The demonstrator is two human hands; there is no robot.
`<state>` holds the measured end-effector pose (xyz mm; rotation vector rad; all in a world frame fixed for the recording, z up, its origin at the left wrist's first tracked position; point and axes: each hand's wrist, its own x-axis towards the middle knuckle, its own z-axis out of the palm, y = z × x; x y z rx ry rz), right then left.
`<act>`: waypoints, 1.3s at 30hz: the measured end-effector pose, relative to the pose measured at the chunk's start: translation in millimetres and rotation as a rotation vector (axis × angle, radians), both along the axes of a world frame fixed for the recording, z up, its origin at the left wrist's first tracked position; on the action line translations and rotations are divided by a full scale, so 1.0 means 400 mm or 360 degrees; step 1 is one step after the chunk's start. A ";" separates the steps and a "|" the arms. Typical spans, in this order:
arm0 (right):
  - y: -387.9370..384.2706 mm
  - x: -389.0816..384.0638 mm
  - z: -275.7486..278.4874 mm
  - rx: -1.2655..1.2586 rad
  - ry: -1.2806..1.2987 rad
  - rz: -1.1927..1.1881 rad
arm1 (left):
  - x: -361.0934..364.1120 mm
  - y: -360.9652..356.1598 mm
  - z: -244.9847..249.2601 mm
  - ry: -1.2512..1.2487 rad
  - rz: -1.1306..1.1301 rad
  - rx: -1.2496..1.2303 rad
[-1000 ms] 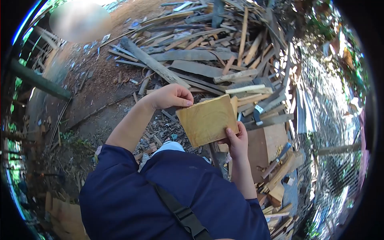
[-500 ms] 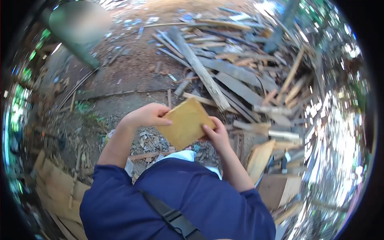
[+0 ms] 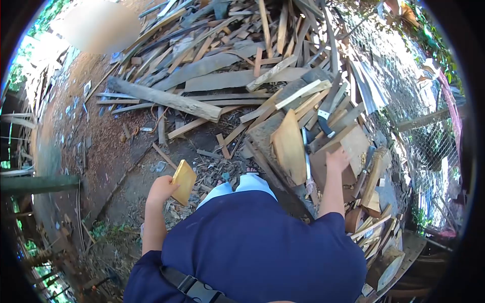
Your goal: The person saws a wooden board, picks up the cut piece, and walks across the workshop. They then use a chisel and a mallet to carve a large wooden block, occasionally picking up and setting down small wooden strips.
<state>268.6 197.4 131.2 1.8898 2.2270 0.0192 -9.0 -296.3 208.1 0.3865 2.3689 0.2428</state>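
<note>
My left hand grips a flat yellowish wood block down at my left side, above the littered ground. My right hand reaches out to the right with fingers spread, over a brown wooden board on the scrap pile, and holds nothing. A rounded light wood slab leans upright just left of that hand. A hatchet with a dark head and pale handle lies on the boards beyond my right hand.
A big heap of planks and offcuts fills the far and right side. A thick beam lies across the ground. Wire fence on the right. Bare dirt with chips on the left. Offcuts lie near my right.
Both hands held the wood block in front of me; now only the left holds it, lowered to my left side. The right hand has let go and reached right over the pile.
</note>
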 end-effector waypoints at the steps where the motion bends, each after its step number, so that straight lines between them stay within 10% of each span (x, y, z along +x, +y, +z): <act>1: 0.022 0.038 -0.001 0.0052 -0.0052 0.0027 | -0.005 0.044 0.006 -0.0009 -0.0017 -0.0003; 10: 0.182 -0.097 -0.114 -0.0001 0.0113 0.0730 | -0.061 0.397 -0.001 0.0040 -0.0358 0.0214; 15: 0.225 -0.256 -0.182 -0.0161 -0.0710 0.0626 | -0.059 0.379 0.008 -0.0023 -0.0396 0.0051; 26: 0.206 -0.355 -0.137 -0.0046 0.0571 0.0057 | -0.082 -0.046 -0.032 -0.0044 0.0561 0.0073; 32: -0.455 -1.273 -0.092 -0.0032 0.1555 0.0761 | -0.200 -0.393 -0.173 0.0307 0.1146 0.0232; 38: -0.374 -1.455 -0.194 0.0295 0.2343 0.1133 | -0.348 -0.632 -0.155 0.0393 0.1469 0.0082; 39: -0.464 -1.501 -0.209 -0.0194 0.2274 0.0980 | -0.364 -0.670 -0.142 0.0404 0.1497 0.0073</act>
